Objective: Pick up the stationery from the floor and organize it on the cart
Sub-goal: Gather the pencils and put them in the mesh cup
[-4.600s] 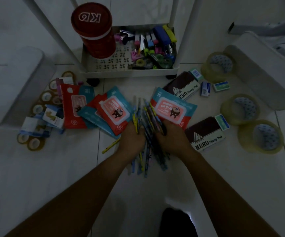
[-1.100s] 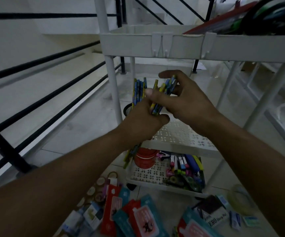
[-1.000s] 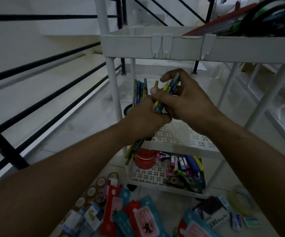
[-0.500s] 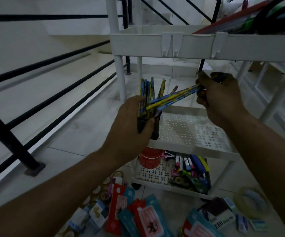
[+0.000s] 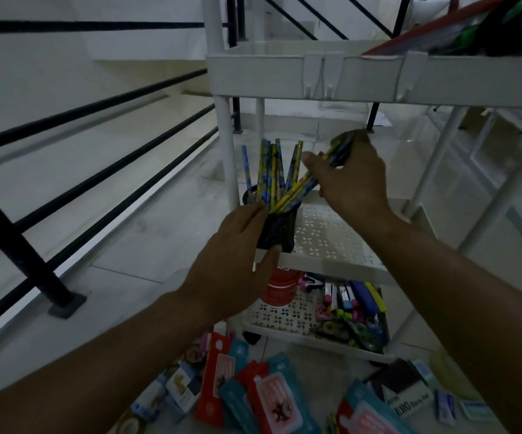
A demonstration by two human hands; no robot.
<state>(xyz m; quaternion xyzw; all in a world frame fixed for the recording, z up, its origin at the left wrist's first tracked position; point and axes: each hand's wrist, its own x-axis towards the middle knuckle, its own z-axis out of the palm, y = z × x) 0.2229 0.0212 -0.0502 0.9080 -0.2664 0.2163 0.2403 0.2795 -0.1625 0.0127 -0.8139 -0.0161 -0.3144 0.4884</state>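
One black mesh pencil cup (image 5: 276, 228) on the white cart's middle shelf (image 5: 331, 242) is gripped by the left hand (image 5: 237, 261). About eight blue-and-yellow pencils (image 5: 269, 173) stand inside; several slanted pencils (image 5: 300, 189) are pinched by the raised right hand (image 5: 352, 180).

Left hand (image 5: 234, 261) wraps its grip around a black mesh pencil cup (image 5: 276, 228) standing on the middle shelf of the white plastic cart (image 5: 331, 242). Blue-and-yellow pencils (image 5: 272, 173) stand upright in the cup. Right hand (image 5: 352, 183) pinches a slanted bundle of the same pencils (image 5: 303, 189), tips at the cup's mouth. Red-and-teal packets (image 5: 253, 383) lie on the tiled floor (image 5: 159, 239).
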